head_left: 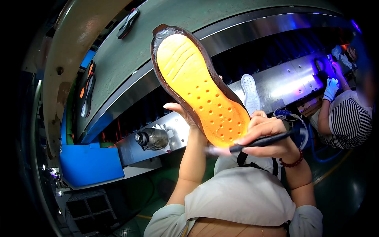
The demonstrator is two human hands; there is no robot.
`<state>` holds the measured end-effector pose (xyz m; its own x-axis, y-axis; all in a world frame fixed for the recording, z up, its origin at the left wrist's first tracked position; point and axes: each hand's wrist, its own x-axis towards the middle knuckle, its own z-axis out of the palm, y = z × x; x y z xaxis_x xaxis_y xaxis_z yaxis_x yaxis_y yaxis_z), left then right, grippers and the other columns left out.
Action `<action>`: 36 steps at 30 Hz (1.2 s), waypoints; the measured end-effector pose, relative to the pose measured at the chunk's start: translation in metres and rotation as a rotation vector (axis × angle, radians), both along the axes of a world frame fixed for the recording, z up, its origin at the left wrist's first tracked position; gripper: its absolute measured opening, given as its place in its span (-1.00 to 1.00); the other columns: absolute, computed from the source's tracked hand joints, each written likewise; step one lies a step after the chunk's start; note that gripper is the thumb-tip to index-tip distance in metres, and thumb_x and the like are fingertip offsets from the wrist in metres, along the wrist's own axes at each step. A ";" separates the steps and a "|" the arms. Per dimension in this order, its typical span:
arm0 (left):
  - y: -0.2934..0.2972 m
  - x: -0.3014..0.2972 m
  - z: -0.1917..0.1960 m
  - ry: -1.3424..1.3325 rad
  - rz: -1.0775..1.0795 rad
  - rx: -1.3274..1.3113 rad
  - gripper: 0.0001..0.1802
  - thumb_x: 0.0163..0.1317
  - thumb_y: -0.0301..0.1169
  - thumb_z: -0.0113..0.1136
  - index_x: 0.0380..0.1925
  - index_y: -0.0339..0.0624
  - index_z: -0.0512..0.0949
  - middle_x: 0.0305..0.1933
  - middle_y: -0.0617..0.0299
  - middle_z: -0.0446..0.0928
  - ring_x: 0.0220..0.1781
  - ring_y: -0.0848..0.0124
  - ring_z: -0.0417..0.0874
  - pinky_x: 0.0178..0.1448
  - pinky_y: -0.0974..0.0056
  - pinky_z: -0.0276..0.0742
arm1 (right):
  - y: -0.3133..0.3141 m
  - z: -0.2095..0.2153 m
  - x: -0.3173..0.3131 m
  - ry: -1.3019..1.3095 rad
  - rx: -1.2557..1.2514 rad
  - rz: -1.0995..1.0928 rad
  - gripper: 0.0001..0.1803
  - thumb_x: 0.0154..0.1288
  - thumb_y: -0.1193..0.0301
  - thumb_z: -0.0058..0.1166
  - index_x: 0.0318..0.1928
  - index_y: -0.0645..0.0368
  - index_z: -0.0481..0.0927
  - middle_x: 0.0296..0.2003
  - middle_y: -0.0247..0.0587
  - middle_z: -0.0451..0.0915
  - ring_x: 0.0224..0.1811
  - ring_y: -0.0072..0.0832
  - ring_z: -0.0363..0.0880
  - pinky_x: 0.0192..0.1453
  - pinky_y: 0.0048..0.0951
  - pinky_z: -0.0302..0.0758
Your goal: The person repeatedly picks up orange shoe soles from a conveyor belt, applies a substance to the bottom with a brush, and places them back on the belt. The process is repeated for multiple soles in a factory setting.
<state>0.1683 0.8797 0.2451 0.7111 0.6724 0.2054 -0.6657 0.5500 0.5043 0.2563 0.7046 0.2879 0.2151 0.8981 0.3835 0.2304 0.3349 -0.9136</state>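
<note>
A shoe sole (213, 94), with an orange inner face and a dark brown raised rim, is held up tilted in front of me, toe end up and to the left. My left hand (184, 113) grips it by its left edge, thumb showing and the other fingers hidden behind. Between its fingers my right hand (268, 132) holds a slim black-handled brush (262, 141) just below the sole's heel end. The brush's pale tip is blurred, and I cannot tell whether it touches the sole. The toe rim looks shiny, as if wet.
Beyond the sole runs a green conveyor belt (173, 19) with a dark sole (128, 23) and more soles (89, 89) on it. On the metal shelf are a white insole (250, 93) and a metal bottle (154, 139). A blue panel (90, 166) stands left; a gloved co-worker (349, 118) works right.
</note>
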 end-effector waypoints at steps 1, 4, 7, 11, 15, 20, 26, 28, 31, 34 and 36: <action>-0.001 0.000 0.002 0.023 0.019 -0.023 0.08 -0.19 0.50 -0.32 0.22 -0.05 0.04 0.16 0.04 0.26 0.03 0.07 0.41 0.10 0.04 0.36 | -0.002 0.000 0.005 0.079 -0.017 0.083 -0.78 -0.12 0.49 0.23 -0.34 0.15 0.64 -0.53 -0.39 0.57 -0.41 -0.62 0.43 -0.20 -0.57 0.24; 0.009 0.001 -0.010 0.041 0.052 -0.021 0.07 -0.19 0.49 -0.32 0.22 -0.05 0.06 0.14 0.05 0.28 0.02 0.10 0.42 0.09 0.04 0.36 | 0.000 -0.002 0.006 0.322 -0.251 -0.210 -0.79 -0.12 0.53 0.23 -0.35 0.15 0.64 -0.47 -0.36 0.59 -0.40 -0.59 0.47 -0.20 -0.56 0.31; 0.015 -0.002 -0.009 -0.002 -0.019 0.048 0.07 -0.18 0.48 -0.30 0.21 -0.06 0.07 0.15 0.07 0.27 0.03 0.12 0.42 0.11 0.05 0.35 | 0.005 -0.007 0.007 -0.108 -0.006 -0.030 -0.78 -0.13 0.54 0.24 -0.35 0.13 0.65 -0.47 -0.37 0.59 -0.41 -0.60 0.46 -0.21 -0.60 0.31; 0.012 -0.003 -0.006 0.052 0.047 0.026 0.05 -0.16 0.46 -0.28 0.21 -0.08 0.08 0.16 0.10 0.26 0.03 0.13 0.42 0.11 0.08 0.35 | -0.007 -0.006 0.019 0.374 -0.078 0.181 -0.79 -0.11 0.57 0.22 -0.35 0.15 0.64 -0.40 -0.30 0.59 -0.34 -0.58 0.48 -0.17 -0.59 0.35; 0.021 -0.005 -0.012 0.104 0.072 0.036 0.04 -0.14 0.44 -0.30 0.20 -0.11 0.08 0.18 0.11 0.24 0.06 0.12 0.41 0.14 0.07 0.34 | 0.001 -0.014 0.017 0.075 -0.178 -0.030 -0.77 -0.09 0.57 0.22 -0.31 0.16 0.63 -0.41 -0.28 0.56 -0.31 -0.58 0.43 -0.17 -0.58 0.36; 0.020 -0.008 -0.007 -0.032 -0.151 0.076 -0.01 -0.14 0.34 -0.08 0.15 -0.21 0.18 0.18 0.25 0.29 0.15 0.35 0.35 0.22 0.20 0.27 | -0.008 -0.027 0.030 0.505 -0.113 0.196 -0.79 -0.13 0.62 0.18 -0.36 0.28 0.62 -0.36 -0.22 0.57 -0.18 -0.52 0.45 -0.03 -0.55 0.35; 0.019 -0.007 -0.014 -0.120 -0.409 -0.155 0.12 -0.19 0.46 -0.24 0.22 -0.21 0.05 0.21 0.18 0.23 0.16 0.36 0.33 0.22 0.24 0.25 | -0.004 -0.041 0.016 0.902 -0.150 0.051 -0.81 0.03 0.63 0.07 -0.27 0.35 0.52 -0.24 -0.01 0.55 -0.21 -0.38 0.55 -0.04 -0.48 0.47; -0.018 -0.014 -0.001 0.054 -0.247 -0.105 0.21 -0.22 0.54 -0.40 0.27 -0.17 -0.14 0.26 0.18 0.16 0.20 0.33 0.29 0.28 0.25 0.15 | 0.001 -0.041 0.006 1.040 -0.077 0.022 -0.81 0.06 0.65 0.03 -0.25 0.37 0.48 -0.24 0.07 0.53 -0.14 -0.29 0.54 0.04 -0.31 0.46; -0.018 -0.032 -0.025 0.040 -0.533 -0.072 0.07 -0.11 0.27 0.08 0.25 -0.22 -0.02 0.22 0.12 0.20 0.19 0.35 0.30 0.28 0.28 0.14 | -0.002 -0.035 -0.002 0.748 -0.179 0.019 -0.82 0.05 0.64 0.08 -0.27 0.37 0.51 -0.25 -0.02 0.56 -0.18 -0.38 0.55 -0.04 -0.50 0.46; -0.011 -0.039 -0.028 0.144 -0.636 -0.028 0.05 -0.12 0.21 0.14 0.24 -0.23 0.01 0.21 0.11 0.22 0.18 0.34 0.31 0.27 0.27 0.16 | -0.006 -0.021 -0.002 0.370 -0.182 0.088 -0.79 -0.07 0.63 0.18 -0.32 0.28 0.58 -0.31 -0.13 0.60 -0.29 -0.53 0.54 -0.16 -0.58 0.43; -0.006 -0.037 -0.023 0.147 -0.680 0.030 0.04 -0.13 0.17 0.17 0.23 -0.23 0.02 0.21 0.10 0.22 0.18 0.34 0.31 0.27 0.26 0.17 | -0.004 -0.014 0.004 0.185 -0.109 0.208 -0.74 -0.16 0.64 0.22 -0.32 0.27 0.60 -0.32 -0.15 0.61 -0.36 -0.51 0.51 -0.24 -0.57 0.40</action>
<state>0.1314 0.8737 0.2216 0.9942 0.0633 0.0864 -0.1021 0.8050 0.5845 0.2601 0.7006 0.2737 0.0794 0.9639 0.2542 -0.0071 0.2555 -0.9668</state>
